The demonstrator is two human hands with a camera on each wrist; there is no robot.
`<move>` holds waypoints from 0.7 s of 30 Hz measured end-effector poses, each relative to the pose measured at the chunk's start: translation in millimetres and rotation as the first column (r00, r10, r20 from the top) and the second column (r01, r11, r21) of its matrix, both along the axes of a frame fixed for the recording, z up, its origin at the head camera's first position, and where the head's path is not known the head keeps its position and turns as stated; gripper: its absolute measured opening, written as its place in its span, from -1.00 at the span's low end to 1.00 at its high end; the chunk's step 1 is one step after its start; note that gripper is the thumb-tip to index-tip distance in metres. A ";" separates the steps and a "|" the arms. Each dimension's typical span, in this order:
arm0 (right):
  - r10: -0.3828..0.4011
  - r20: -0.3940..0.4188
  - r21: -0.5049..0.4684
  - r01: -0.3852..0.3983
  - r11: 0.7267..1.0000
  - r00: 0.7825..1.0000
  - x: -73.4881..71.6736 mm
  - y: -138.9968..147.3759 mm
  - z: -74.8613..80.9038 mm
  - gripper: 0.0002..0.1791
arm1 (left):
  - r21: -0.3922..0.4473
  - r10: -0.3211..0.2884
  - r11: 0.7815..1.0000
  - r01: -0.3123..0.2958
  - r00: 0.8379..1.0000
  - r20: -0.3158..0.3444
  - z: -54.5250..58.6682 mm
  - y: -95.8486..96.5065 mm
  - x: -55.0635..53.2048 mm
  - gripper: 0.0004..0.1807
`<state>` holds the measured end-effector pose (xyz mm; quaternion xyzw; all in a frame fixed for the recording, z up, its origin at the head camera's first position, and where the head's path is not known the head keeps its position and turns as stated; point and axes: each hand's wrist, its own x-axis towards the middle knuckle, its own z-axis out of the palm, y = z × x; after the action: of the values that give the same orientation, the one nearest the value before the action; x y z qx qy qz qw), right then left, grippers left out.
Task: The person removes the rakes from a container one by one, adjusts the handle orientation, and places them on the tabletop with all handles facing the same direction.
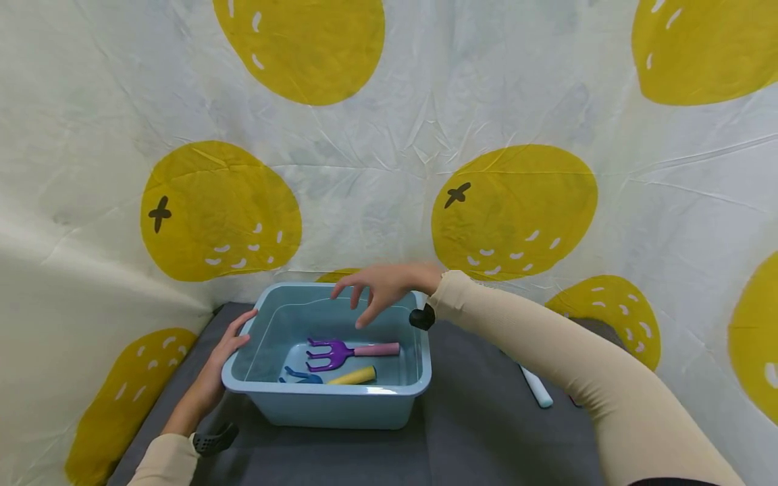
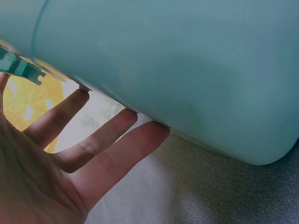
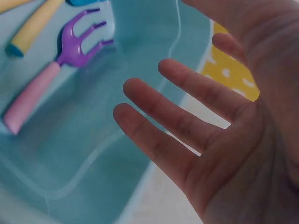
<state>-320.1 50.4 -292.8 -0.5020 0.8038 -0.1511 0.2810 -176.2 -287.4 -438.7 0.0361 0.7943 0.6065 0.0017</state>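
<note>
A light-blue plastic basin (image 1: 331, 408) stands on a dark grey surface. In it lie a purple garden hand fork (image 1: 331, 354) with a pink handle and, nearer its front wall, a blue pronged tool (image 1: 304, 376) with a yellow handle. My left hand (image 1: 225, 351) is at the basin's left rim. In the left wrist view, fairly straight fingers (image 2: 107, 135) touch the outer wall with their tips. Over the basin's back right part hovers my right hand (image 1: 389, 287), fingers spread and holding nothing. The right wrist view shows its fingers (image 3: 173, 116) apart from the purple fork.
Right of the basin, a white handle (image 1: 536, 388) lies on the grey cloth (image 1: 486, 418), partly hidden beneath my right forearm. A pale curtain (image 1: 365, 209) with large yellow fruit prints hangs close behind the basin and down the left side.
</note>
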 end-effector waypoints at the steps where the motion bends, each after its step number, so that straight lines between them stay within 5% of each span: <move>1: 0.004 0.013 0.003 -0.004 1.000 1.000 1.1 -5.2 -3.7 -0.22 | -0.002 0.001 1.000 -0.001 1.000 0.000 0.2 -0.4 0.3 -0.33; 11: 0.020 0.039 0.136 -0.025 0.990 0.999 -3.1 -44.6 -55.0 -0.23 | -0.014 0.007 1.000 -0.007 1.000 0.000 1.3 -2.9 2.0 -0.31; 21: -0.036 0.163 0.344 -0.023 0.939 0.986 4.9 -63.5 -99.0 -0.22 | -0.002 0.003 1.000 -0.003 1.000 0.013 0.8 0.2 2.0 -0.32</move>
<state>-315.2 -13.1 -391.8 -0.4279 0.7932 -0.0506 0.4303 -174.2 -287.2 -437.9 0.0311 0.7948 0.6060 0.0060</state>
